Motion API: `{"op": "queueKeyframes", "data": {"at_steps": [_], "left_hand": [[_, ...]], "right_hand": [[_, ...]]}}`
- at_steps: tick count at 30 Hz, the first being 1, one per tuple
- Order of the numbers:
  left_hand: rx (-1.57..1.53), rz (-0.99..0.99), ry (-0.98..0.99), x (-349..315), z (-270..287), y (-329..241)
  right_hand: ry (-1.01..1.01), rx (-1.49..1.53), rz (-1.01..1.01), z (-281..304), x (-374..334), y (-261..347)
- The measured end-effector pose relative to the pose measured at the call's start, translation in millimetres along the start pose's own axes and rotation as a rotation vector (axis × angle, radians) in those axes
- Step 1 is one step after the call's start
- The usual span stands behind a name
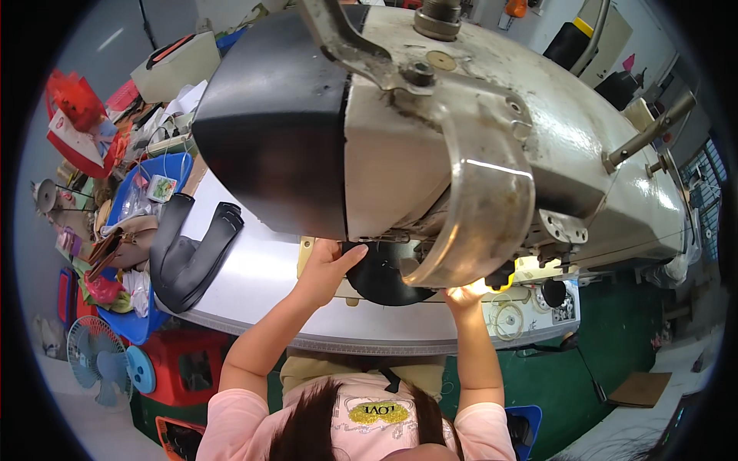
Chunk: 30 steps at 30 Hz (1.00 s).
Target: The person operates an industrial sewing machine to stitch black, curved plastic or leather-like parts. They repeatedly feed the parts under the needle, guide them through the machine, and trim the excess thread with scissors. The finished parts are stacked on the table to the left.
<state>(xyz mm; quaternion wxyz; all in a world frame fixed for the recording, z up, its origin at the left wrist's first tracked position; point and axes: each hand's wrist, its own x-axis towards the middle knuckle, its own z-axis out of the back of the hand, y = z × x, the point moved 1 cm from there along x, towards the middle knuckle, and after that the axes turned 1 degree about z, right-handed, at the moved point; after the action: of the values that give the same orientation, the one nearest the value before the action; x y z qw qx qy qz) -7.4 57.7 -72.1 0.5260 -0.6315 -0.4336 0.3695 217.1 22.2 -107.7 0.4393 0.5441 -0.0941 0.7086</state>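
A large cream-and-black sewing machine fills the upper middle and covers part of my work. Below its head lies a black, smooth, curved piece of material, its far part hidden behind the machine. My left hand grips the left edge of this piece, thumb along the top and the other fingers mostly out of sight. At its right end is my right hand, brightly lit by the lamp; its fingers are largely hidden beside the machine's clear curved guard. Dark U-shaped pieces rest on the tabletop at the left.
The white table has a curved front edge. Left of it stand a blue basket of bags and wrappings, a red stool and a blue fan. A pale thread loop lies at the right, beside a bobbin plate.
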Motion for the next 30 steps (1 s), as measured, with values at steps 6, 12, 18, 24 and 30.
{"op": "queueKeyframes", "data": {"at_steps": [6, 12, 18, 24, 30], "left_hand": [[-0.428, 0.025, -0.047, 1, -1, 10], [-0.28, 0.049, -0.127, 0, -8, -4], [-0.093, 0.042, -0.058, 10, -1, -7], [0.003, 0.133, 0.023, 13, 1, -16], [-0.098, 0.1, -0.068, 1, -10, -7]], "right_hand": [[0.239, -0.047, 0.023, -15, 3, 4], [0.575, -0.717, 0.179, -26, -30, -26], [0.578, -0.667, 0.111, -29, -27, -25], [0.59, -0.777, 0.267, -28, -27, -24], [0.233, -0.307, 0.155, -13, -2, -8]]}}
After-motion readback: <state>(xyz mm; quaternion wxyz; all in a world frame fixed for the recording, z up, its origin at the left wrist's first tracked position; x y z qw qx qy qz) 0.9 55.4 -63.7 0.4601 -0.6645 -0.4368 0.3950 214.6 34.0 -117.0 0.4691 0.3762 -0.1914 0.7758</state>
